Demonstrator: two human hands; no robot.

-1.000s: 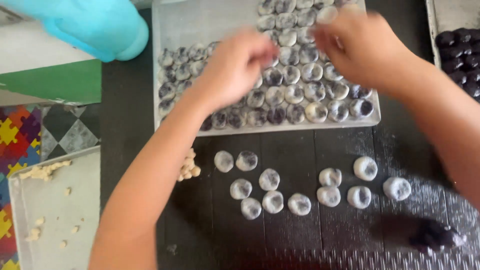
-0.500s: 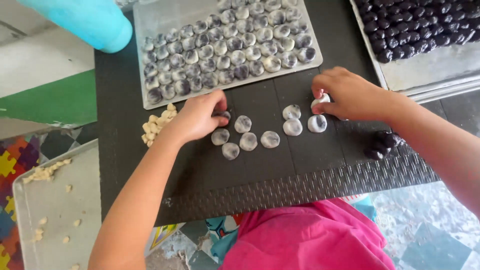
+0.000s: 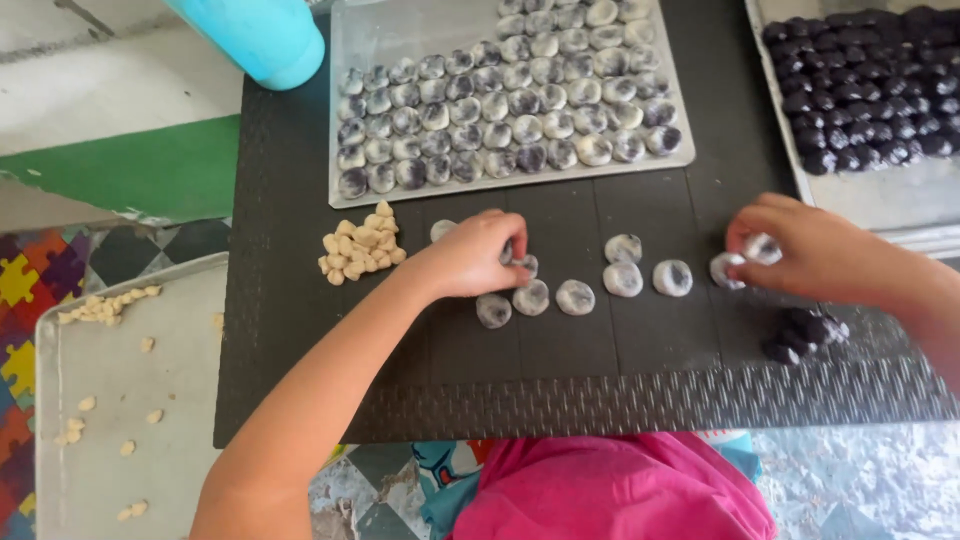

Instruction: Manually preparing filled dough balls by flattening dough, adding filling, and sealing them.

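Note:
My left hand [image 3: 475,255] rests on the black mat [image 3: 300,330], fingers curled over a white-dusted dark ball among several loose ones [image 3: 575,296] lying there. My right hand [image 3: 805,250] is at the mat's right side, fingers pinched on another dusted ball [image 3: 762,247], with one more [image 3: 722,268] touching it. A small heap of dark uncoated balls [image 3: 800,335] lies just below that hand. A pile of pale nut pieces [image 3: 360,250] sits left of my left hand.
A metal tray [image 3: 345,25] filled with rows of dusted balls stands behind the mat. A tray of dark balls [image 3: 860,195] is at the far right. Left, a tray [image 3: 60,370] holds scattered nut bits. A turquoise container [image 3: 250,40] stands at the back left.
Both hands came down from the filled tray to the loose balls on the mat. The view has shifted back and lower, and the hands now sit a little farther apart.

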